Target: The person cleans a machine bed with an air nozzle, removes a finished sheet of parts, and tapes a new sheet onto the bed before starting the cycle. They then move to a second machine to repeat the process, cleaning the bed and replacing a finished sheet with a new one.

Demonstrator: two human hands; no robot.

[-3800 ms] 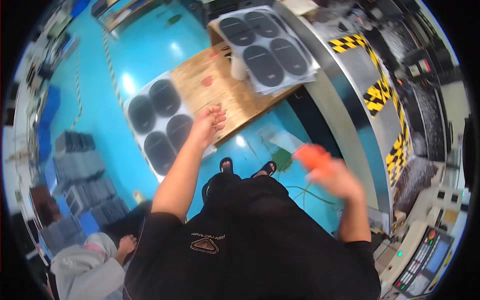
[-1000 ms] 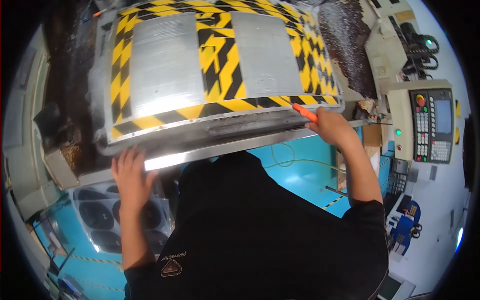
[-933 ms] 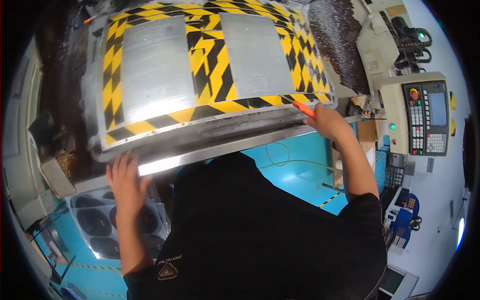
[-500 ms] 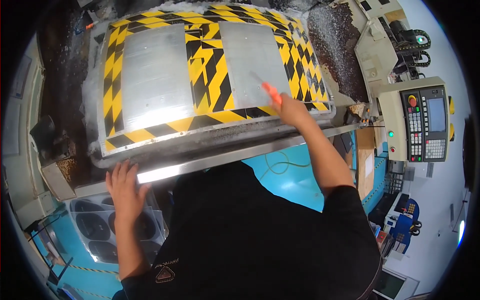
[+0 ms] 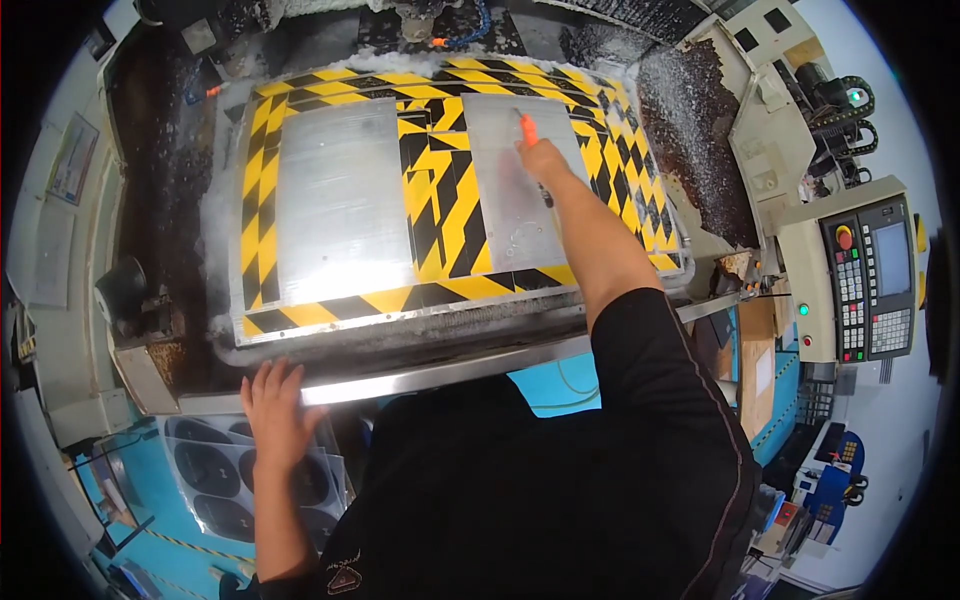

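My right hand (image 5: 543,163) is closed around an orange air blow gun (image 5: 529,130), its thin dark nozzle pointing away from me. A dark fitting with a pale end shows below the fist. The gun is over the right-hand bare panel of a flat metal plate (image 5: 340,200), which is edged and divided by yellow-and-black striped tape (image 5: 444,195). Whether the nozzle touches the plate I cannot tell. My left hand (image 5: 280,410) lies with fingers spread on the metal front rail (image 5: 400,382) of the machine bed.
White shavings or foam (image 5: 215,230) line the plate's edges. A machine head (image 5: 415,20) hangs at the far side. To the right stands a control panel (image 5: 870,280) with buttons and a screen. Sheets with dark ovals (image 5: 215,470) lie below the rail at left.
My right hand has moved farther away over the panel with the air blow gun. My view has tilted so more of the far side shows. The left hand stays on the rail.
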